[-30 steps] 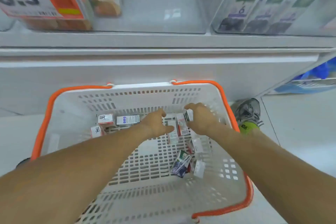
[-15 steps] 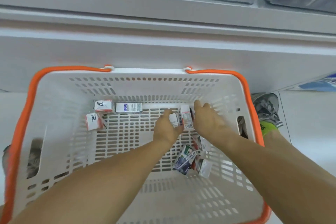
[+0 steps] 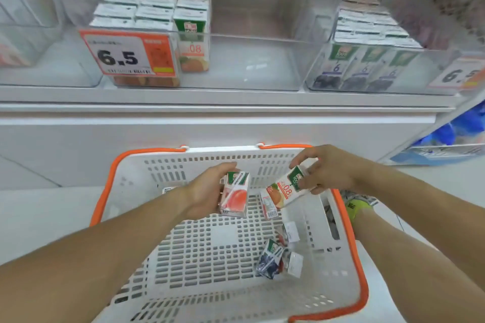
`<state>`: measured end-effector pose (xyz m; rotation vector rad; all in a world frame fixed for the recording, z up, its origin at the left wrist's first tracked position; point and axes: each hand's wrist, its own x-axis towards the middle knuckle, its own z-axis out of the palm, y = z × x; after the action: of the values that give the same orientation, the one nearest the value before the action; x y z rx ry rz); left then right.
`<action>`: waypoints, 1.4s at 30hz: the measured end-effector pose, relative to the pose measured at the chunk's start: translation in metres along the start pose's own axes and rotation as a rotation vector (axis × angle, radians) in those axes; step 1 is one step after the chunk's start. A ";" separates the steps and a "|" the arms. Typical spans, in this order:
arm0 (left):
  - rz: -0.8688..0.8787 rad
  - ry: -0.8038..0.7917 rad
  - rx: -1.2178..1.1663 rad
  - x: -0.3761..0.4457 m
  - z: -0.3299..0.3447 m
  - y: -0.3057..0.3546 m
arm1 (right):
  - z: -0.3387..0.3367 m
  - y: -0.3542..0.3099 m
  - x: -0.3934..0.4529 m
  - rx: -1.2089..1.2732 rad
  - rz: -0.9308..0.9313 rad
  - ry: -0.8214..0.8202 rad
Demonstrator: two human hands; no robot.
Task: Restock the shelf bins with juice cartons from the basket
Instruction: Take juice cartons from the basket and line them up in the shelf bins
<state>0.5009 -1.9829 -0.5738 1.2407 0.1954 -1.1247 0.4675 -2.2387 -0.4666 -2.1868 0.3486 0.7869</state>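
A white basket (image 3: 328, 286) with orange handles sits on the floor below the shelf. My left hand (image 3: 207, 189) grips a peach juice carton (image 3: 235, 195) above the basket. My right hand (image 3: 328, 170) holds an orange juice carton (image 3: 284, 190) marked 08, tilted, with another carton (image 3: 268, 207) just under it. A dark blue carton (image 3: 270, 258) and two white-faced cartons (image 3: 294, 265) lie on the basket floor at the right. Above, a clear bin (image 3: 157, 8) holds orange cartons, the middle bin (image 3: 252, 60) is bare, and the right bin (image 3: 367, 60) holds purple cartons.
A price tag reading 6.5 (image 3: 126, 55) hangs on the left bin; another tag (image 3: 459, 73) is at the right. My shoe (image 3: 359, 204) stands right of the basket. Blue packages (image 3: 451, 134) lie on a low shelf at far right.
Both hands have lifted out of the basket, each with a carton taken from its floor. The view has tilted up, so the shelf bins show again.
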 end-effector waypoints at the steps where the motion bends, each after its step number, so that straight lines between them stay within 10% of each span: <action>1: 0.026 -0.035 0.017 -0.015 0.005 0.013 | -0.005 -0.011 -0.013 0.045 -0.032 -0.019; 12: 0.322 0.453 0.623 -0.172 0.039 0.099 | 0.012 -0.079 -0.065 0.734 -0.347 -0.117; 19: 0.680 0.758 0.546 -0.204 0.017 0.126 | 0.019 -0.124 -0.057 0.845 -0.703 0.209; 26: 0.757 0.680 0.239 -0.208 0.011 0.144 | 0.005 -0.190 -0.028 0.559 -1.018 0.825; 42: 0.921 0.659 0.158 -0.221 -0.028 0.151 | -0.004 -0.204 0.008 0.050 -1.027 0.793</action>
<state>0.5191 -1.8491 -0.3409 1.5648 0.0080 0.0798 0.5718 -2.1060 -0.3520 -2.1372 -0.3803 -0.6470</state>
